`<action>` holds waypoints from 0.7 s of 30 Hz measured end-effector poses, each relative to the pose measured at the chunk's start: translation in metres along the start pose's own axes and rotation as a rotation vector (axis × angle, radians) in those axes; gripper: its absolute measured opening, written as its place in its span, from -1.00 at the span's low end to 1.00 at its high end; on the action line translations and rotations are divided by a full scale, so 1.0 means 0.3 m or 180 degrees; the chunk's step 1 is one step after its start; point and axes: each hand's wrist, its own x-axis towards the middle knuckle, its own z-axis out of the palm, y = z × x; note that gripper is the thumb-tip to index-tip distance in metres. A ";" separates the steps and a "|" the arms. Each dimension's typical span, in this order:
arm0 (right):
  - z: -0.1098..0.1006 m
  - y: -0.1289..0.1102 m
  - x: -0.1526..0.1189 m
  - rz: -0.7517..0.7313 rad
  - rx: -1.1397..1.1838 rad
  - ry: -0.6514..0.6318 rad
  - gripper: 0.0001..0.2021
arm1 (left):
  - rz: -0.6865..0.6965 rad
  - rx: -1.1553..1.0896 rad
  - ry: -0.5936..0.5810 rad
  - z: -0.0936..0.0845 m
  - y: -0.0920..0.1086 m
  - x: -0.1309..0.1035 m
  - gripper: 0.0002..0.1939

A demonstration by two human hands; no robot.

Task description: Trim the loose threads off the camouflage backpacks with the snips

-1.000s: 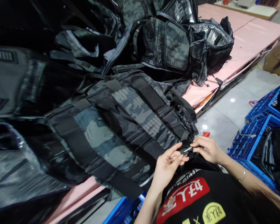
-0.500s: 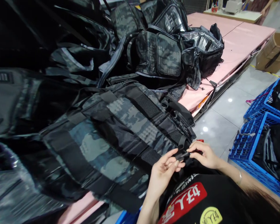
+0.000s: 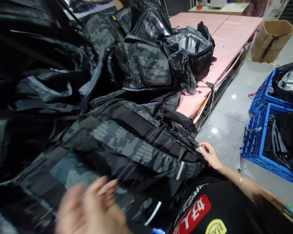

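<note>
A black and grey camouflage backpack (image 3: 122, 139) lies across the pile before me, its padded straps and mesh panels facing up. My left hand (image 3: 92, 208), blurred by motion, is raised over the lower left part of the backpack, fingers apart and nothing in them. At the backpack's right edge my right hand (image 3: 210, 156) pinches a thin black strap or edge of the bag; its exact shape is too small to tell. A black padded handle (image 3: 178, 119) lies a little above the right hand.
More camouflage bags (image 3: 153, 63) are heaped behind. A pink-covered table (image 3: 234, 29) runs to the back right. Blue crates (image 3: 255, 143) holding black bags stand on the floor at the right, below a cardboard box (image 3: 268, 39).
My left hand has left the black piece near my right hand and swung to the lower left. The right hand has moved slightly to the bag's edge. The view has shifted right.
</note>
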 end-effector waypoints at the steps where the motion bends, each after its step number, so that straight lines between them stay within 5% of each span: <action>1: 0.012 0.009 -0.005 -0.0075 -0.0046 0.0017 -0.73 | -0.0047 0.0044 -0.0432 0.052 -0.004 -0.058 -0.68; 2: 0.022 0.018 -0.009 -0.0148 -0.0104 0.0004 -0.75 | -0.0020 0.0283 -0.1219 0.103 -0.011 -0.114 -0.69; 4: 0.039 0.035 -0.014 -0.0319 -0.0304 -0.0043 -0.77 | 0.0717 0.0584 -0.2053 0.192 -0.035 -0.205 -0.67; 7: 0.049 0.066 -0.014 -0.0455 -0.0624 0.0002 -0.79 | 0.1859 0.1156 -0.2654 0.276 -0.092 -0.268 -0.61; 11: 0.049 0.099 -0.004 -0.0474 -0.0755 0.0189 -0.81 | 0.2423 0.1762 -0.2593 0.296 -0.172 -0.256 -0.74; 21: 0.058 0.089 -0.006 -0.0549 -0.0719 0.0116 -0.80 | 0.2330 0.1595 -0.2566 0.286 -0.201 -0.240 -0.74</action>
